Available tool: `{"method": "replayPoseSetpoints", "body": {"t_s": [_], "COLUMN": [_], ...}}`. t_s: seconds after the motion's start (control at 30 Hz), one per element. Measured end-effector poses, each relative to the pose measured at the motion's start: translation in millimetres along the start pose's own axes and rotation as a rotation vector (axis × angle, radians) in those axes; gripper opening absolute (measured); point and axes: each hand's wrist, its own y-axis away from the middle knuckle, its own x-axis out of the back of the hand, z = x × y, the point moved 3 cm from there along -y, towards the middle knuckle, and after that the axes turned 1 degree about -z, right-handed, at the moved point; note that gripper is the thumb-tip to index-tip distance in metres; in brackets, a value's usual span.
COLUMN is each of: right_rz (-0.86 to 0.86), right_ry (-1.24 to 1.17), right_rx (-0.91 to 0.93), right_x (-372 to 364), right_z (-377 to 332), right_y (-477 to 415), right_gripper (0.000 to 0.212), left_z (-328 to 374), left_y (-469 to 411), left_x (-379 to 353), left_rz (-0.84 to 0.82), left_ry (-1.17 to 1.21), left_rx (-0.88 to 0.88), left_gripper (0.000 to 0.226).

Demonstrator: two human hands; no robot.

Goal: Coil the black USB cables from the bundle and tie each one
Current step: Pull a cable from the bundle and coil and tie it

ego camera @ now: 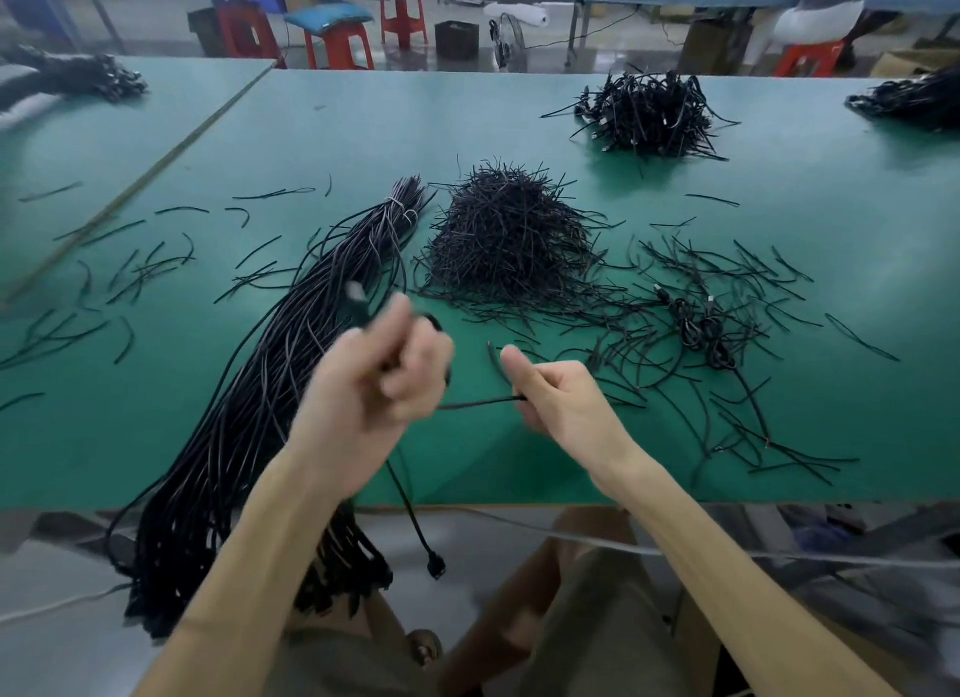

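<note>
USB cable (410,506): in L fist over near part of table. One plug sticks up past knuckles. Tail drops off near edge between forearms, plug at its end.
L hand (374,379): clenched round cable, motion-blurred.
R hand (561,400): pinches thin black tie (478,402), which runs across toward L hand.
Bundle (291,343): just left of L hand, long, diagonal. Far end bound w/ pale wrap. Near end droops off edge beside L forearm.
Tie heap (509,239): just beyond both hands.
Loose ties (717,259): scattered both sides, thickest right of R hand.
Coiled cables (701,327): a few, right of R hand, among the ties.
Far heap (649,114): tangled cables w/ plugs, well beyond R hand.
Table (831,202): green top.
Hard to see: loops inside L fist hidden by fingers + blur. Can't tell if tie goes round cable. Dark heaps far left & far right cut off by frame.
</note>
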Motion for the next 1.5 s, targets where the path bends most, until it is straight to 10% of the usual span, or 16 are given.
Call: {"method": "replayPoseSetpoints", "body": {"t_s": [0.13,0.23,1.0,1.5], "right_rz": [0.123,0.131,0.072,0.002], "right_ry": [0.085,0.150,0.049,0.395], "right_rx": [0.072,0.156,0.213,0.318], "right_x": [7,0,-31,-28], "right_z": [-8,-16,-6,6], "right_y": [-11,-9,9,8], "right_gripper": [0.068,0.067,0.055,0.030], "left_z": [-29,-40,-39,-39], "left_y": [1,-9,-24,-16], "left_x": [-6,-6,-8,7], "left_rz": [-0.128,-0.015,0.269,0.250], "left_ry": [-0.983,-1.168,0.192,0.365], "left_rx": [0.304,0.201,-0.006,-0.013], "left_gripper": [0.052,0.038,0.062,0.053]}}
